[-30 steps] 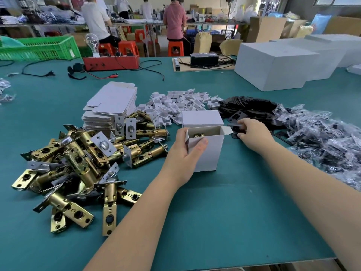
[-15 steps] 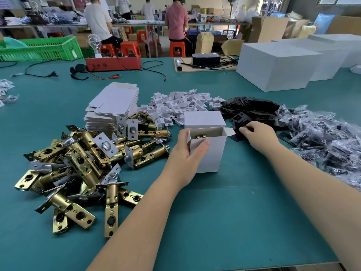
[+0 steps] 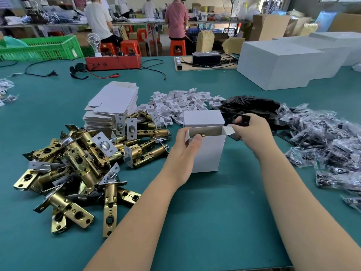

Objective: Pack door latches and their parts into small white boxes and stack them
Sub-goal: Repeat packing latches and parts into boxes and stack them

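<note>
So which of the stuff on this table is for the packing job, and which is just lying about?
For the job:
open white box, held by left hand
black plate, pinched by right hand
brass latches
flat box blanks

Lying about:
red box
green crate

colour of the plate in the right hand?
Black plate, pinched by the right hand beside the open white box; head view.

Open box [image 3: 210, 151] upright on the table [image 3: 214, 222] at centre, left hand [image 3: 183, 153] on its left wall, right hand [image 3: 252, 132] just right of its mouth with a flat plate [image 3: 237, 120]. Latches [image 3: 78, 163] heaped left; flat cartons [image 3: 113, 106] stacked behind those. Inserts [image 3: 179, 104] piled far of the box, plates [image 3: 254, 104] far right, bagged parts [image 3: 322, 143] at right.
</note>
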A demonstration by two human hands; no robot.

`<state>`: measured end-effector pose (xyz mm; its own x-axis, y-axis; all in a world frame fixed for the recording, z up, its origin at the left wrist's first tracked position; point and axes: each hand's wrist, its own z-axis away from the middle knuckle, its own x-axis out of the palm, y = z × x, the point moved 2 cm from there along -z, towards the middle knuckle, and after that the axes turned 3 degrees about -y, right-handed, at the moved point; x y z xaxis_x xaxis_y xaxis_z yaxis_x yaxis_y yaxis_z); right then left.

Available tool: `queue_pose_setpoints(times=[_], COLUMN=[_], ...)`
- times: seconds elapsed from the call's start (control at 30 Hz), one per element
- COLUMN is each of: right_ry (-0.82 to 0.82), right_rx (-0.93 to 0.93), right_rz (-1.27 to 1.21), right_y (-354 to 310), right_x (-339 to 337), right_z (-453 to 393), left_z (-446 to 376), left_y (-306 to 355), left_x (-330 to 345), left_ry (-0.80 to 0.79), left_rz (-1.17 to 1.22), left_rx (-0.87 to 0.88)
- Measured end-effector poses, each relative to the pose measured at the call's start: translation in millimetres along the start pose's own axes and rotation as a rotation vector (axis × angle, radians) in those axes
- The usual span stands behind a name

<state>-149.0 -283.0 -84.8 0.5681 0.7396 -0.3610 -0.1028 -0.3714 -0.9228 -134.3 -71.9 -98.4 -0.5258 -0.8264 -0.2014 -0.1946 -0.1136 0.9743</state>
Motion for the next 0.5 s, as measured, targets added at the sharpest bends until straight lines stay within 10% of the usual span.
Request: queue_pose_setpoints(times=[0.2, 0.5], right_ry=[0.014, 0.036], right_rx=[-0.107, -0.336], right_rz=[0.076, -0.485], right_y=[-8.1, -58.3], right_x=[5.7, -11.3], right_z=[19.2, 36.5], left_z=[-1.1, -2.3], left_y=[-1.1, -4.3], left_x=[-0.9, -1.3], left_ry=[-0.006, -0.012], left_rz=[-0.029, -0.035], left_rx=[-0.009, -0.011])
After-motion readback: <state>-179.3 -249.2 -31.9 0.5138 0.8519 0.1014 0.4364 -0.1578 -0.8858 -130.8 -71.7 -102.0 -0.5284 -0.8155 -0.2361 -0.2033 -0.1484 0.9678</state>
